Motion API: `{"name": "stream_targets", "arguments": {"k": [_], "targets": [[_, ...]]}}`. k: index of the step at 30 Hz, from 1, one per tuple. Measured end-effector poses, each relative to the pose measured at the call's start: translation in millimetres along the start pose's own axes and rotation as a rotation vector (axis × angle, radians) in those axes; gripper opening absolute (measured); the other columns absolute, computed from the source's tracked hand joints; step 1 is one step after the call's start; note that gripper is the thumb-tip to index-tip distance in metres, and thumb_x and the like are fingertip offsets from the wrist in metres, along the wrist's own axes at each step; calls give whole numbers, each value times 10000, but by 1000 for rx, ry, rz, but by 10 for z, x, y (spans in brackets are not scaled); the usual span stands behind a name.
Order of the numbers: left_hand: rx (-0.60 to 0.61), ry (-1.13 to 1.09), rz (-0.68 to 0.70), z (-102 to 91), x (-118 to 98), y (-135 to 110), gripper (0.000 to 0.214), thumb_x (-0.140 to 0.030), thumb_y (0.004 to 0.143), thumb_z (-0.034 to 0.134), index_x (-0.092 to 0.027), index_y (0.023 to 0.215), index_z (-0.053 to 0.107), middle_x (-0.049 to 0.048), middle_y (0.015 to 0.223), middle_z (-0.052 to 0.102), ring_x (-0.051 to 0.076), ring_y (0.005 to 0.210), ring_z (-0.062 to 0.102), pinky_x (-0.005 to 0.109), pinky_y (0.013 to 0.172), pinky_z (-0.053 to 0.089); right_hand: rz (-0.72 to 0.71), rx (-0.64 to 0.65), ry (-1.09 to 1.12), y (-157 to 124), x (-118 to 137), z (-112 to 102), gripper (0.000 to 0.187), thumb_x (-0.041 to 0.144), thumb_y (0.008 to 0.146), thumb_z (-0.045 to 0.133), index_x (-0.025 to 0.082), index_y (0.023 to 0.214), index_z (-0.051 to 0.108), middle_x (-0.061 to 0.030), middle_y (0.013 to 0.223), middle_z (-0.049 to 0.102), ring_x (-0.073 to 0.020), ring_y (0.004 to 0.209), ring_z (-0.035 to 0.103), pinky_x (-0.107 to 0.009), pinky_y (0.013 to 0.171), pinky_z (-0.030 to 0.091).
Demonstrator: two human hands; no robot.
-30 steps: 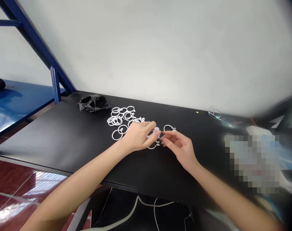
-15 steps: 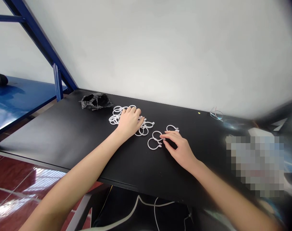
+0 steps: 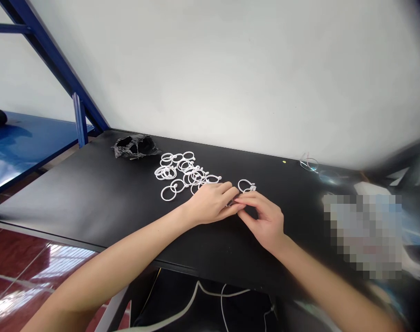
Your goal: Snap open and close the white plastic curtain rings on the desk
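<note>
My left hand (image 3: 215, 201) and my right hand (image 3: 265, 219) meet low over the black table, fingertips together. Both are closed in a pinch on a white plastic curtain ring, mostly hidden behind the left fingers. Just beyond the right fingers lies another white ring (image 3: 243, 180) with a small clip end. To the left of my hands is a loose pile of similar white curtain rings (image 3: 185, 171), several overlapping. Two linked rings (image 3: 168, 199) lie at its near edge.
A crumpled black plastic bag (image 3: 135, 146) sits open at the table's back left. Clear-lensed glasses (image 3: 309, 163) and a yellow speck (image 3: 284, 162) are near the wall. A blurred pale package (image 3: 365, 235) lies at the right. Blue metal framing (image 3: 80, 117) stands left.
My left hand has left the ring pile and moved right and nearer, joining my right hand. It now covers the rings there, and the pile is uncovered.
</note>
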State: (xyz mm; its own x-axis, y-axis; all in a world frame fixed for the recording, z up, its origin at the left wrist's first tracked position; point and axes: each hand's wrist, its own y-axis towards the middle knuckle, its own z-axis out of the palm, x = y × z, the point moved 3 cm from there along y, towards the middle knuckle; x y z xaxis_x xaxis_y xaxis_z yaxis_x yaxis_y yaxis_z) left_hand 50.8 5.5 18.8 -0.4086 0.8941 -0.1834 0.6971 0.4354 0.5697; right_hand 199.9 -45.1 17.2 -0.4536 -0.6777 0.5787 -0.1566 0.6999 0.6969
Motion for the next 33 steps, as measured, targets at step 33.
{"name": "stream_targets", "arguments": {"k": [33], "targets": [[87, 360, -295, 20, 650, -78, 274, -395, 965, 508, -152, 875, 596, 73, 853, 632, 226, 837, 547, 343, 741, 418, 155, 382, -204, -13, -177, 54, 84, 158, 884, 622, 213, 852, 676, -27, 818, 698, -203, 796, 623, -378, 766, 512]]}}
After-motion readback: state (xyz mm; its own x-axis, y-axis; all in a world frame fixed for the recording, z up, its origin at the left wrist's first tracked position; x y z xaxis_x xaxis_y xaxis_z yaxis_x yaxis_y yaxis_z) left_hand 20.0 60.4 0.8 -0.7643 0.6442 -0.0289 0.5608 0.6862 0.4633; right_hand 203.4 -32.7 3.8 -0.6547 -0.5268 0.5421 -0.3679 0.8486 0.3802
